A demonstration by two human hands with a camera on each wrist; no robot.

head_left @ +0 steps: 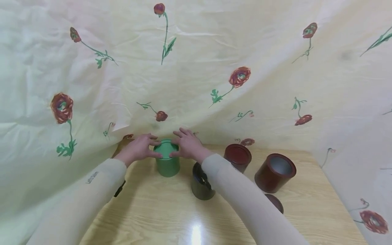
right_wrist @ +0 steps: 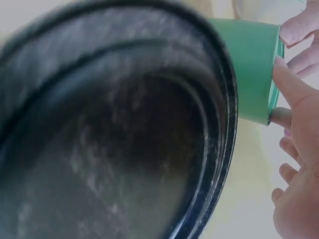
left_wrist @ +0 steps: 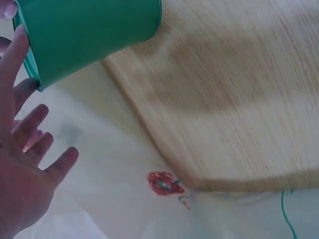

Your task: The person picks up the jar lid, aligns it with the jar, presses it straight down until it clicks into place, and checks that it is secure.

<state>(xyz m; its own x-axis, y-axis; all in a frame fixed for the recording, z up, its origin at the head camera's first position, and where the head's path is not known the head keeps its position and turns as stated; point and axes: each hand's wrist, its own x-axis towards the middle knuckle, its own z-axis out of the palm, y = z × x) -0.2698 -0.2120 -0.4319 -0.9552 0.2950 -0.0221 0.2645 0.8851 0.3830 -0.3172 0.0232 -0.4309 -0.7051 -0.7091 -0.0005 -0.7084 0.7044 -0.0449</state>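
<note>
A green canister (head_left: 167, 167) stands upright near the back of the table, a green lid (head_left: 166, 148) on its top. At the left edge of the lid, my left hand (head_left: 141, 147) touches the rim with its thumb and forefinger; its other fingers are spread in the left wrist view. My right hand (head_left: 189, 144) touches the opposite side of the rim, thumb toward the front. Its remaining fingers stick out past the canister in the right wrist view. A black canister (head_left: 202, 189), topless, stands beneath my right forearm, and its dark inside (right_wrist: 124, 164) fills much of the right wrist view.
To the right stand a dark red canister (head_left: 238, 156) with its top covered and an open dark red canister (head_left: 272, 177) with a grey inside. A dark round lid (head_left: 275, 203) lies partly behind my right sleeve. Flowered cloth (head_left: 196, 68) hangs behind the wooden table (head_left: 159, 211).
</note>
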